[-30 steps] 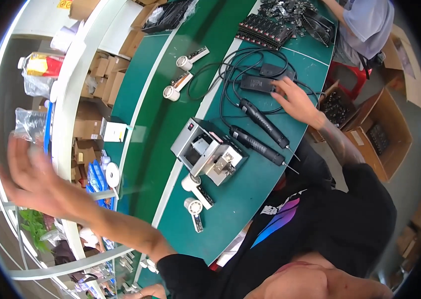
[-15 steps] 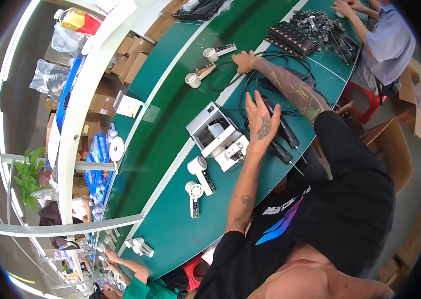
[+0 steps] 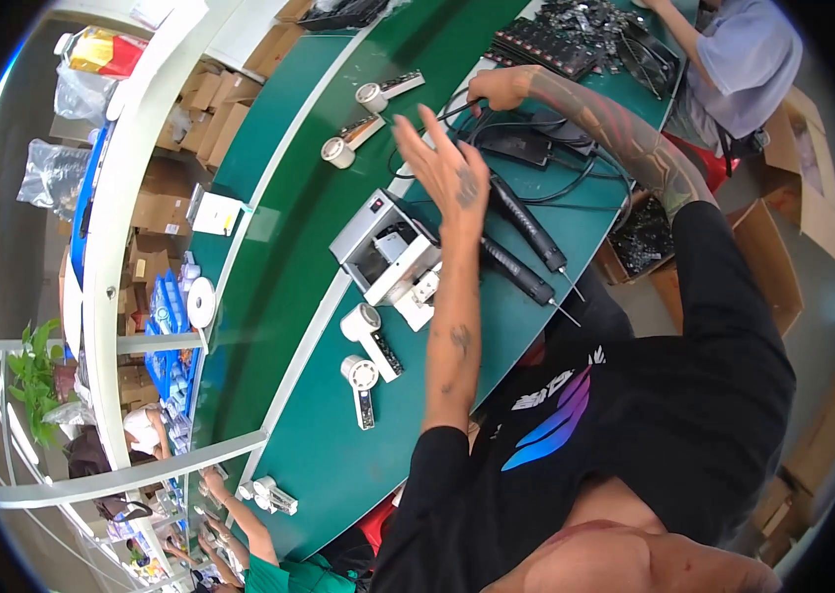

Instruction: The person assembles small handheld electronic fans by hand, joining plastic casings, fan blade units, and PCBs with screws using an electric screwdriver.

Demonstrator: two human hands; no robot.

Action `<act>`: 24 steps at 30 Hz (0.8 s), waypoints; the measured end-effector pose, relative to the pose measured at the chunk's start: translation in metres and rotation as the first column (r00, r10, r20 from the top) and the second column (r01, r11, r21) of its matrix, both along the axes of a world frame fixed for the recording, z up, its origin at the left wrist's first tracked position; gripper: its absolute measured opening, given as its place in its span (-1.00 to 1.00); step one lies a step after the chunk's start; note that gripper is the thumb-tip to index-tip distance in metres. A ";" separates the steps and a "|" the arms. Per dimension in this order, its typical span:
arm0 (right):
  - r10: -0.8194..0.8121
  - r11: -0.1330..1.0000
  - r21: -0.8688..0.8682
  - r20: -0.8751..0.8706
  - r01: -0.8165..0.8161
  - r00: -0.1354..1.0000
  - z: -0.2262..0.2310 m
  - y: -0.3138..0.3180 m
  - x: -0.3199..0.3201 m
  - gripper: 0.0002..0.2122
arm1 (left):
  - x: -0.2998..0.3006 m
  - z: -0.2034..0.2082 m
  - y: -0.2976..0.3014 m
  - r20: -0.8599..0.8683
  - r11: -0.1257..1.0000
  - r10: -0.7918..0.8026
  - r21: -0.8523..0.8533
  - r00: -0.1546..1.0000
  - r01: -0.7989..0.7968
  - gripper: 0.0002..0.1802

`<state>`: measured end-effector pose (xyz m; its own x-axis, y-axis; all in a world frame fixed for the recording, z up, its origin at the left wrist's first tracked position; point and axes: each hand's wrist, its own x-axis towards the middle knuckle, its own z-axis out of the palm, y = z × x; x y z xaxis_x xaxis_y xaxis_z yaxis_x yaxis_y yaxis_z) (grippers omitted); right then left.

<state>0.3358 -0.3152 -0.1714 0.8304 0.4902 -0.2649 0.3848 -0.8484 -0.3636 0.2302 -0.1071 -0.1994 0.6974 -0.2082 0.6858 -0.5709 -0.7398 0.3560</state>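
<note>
My left hand (image 3: 457,183) is raised over the green workbench (image 3: 408,415), fingers stretched out and holding nothing. Farther off, my right hand (image 3: 500,89) is closed round a black cable (image 3: 480,111). Two black electric screwdrivers (image 3: 526,223) lie close to my left wrist, their bits pointing toward the near edge. A grey and white machine with an open top (image 3: 383,247) stands left of my left forearm. White handheld fans with bared circuit boards lie in pairs: one pair (image 3: 366,341) nearer me, the other (image 3: 371,97) on the far green strip.
Stacked black circuit boards (image 3: 546,47) and loose parts lie at the far right, by a person in a light shirt (image 3: 749,59). Cartons (image 3: 758,257) stand below the bench's right edge. A person in green (image 3: 289,573) sits at lower left. A black adapter (image 3: 521,146) lies among cables.
My left hand has lifted away from the screwdrivers, toward the far strip. My right hand has closed on the cable and drawn it up a little. The whole view has shifted.
</note>
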 end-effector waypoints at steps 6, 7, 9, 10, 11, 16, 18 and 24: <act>-0.226 0.957 0.289 0.754 -0.003 0.616 -0.024 -0.067 -0.062 -0.54 | 0.049 -0.046 -0.034 -0.322 0.886 0.330 0.431 0.887 -0.173 -0.38; -0.368 0.918 0.362 0.631 0.160 0.683 -0.026 -0.073 -0.078 -0.52 | 0.057 -0.050 -0.024 -0.249 0.889 0.342 0.399 0.906 -0.226 -0.45; -0.564 0.819 0.347 0.336 0.457 0.754 -0.032 -0.079 -0.134 -0.44 | 0.064 -0.047 -0.013 -0.194 0.909 0.336 0.322 0.922 -0.263 -0.56; -0.630 0.771 0.268 0.182 0.578 0.755 -0.034 -0.080 -0.162 -0.40 | 0.071 -0.034 -0.017 -0.208 0.928 0.308 0.278 0.928 -0.246 -0.61; -0.609 0.792 0.272 0.282 0.547 0.741 -0.051 -0.079 -0.180 -0.35 | 0.078 -0.020 -0.028 -0.261 0.955 0.270 0.194 0.927 -0.224 -0.68; -0.634 0.770 0.367 0.530 0.521 0.564 -0.096 -0.061 -0.203 -0.22 | 0.101 0.036 -0.044 -0.231 0.991 0.133 0.023 0.964 -0.131 -0.73; -0.665 0.745 0.430 0.542 0.510 0.514 -0.080 -0.062 -0.210 -0.19 | 0.109 0.058 -0.030 -0.096 0.996 0.087 -0.022 0.992 -0.089 -0.70; -0.758 0.648 0.346 0.384 0.678 0.528 -0.063 -0.106 -0.237 -0.21 | 0.176 0.075 -0.047 -0.476 0.921 -0.381 -0.269 0.793 0.281 -0.75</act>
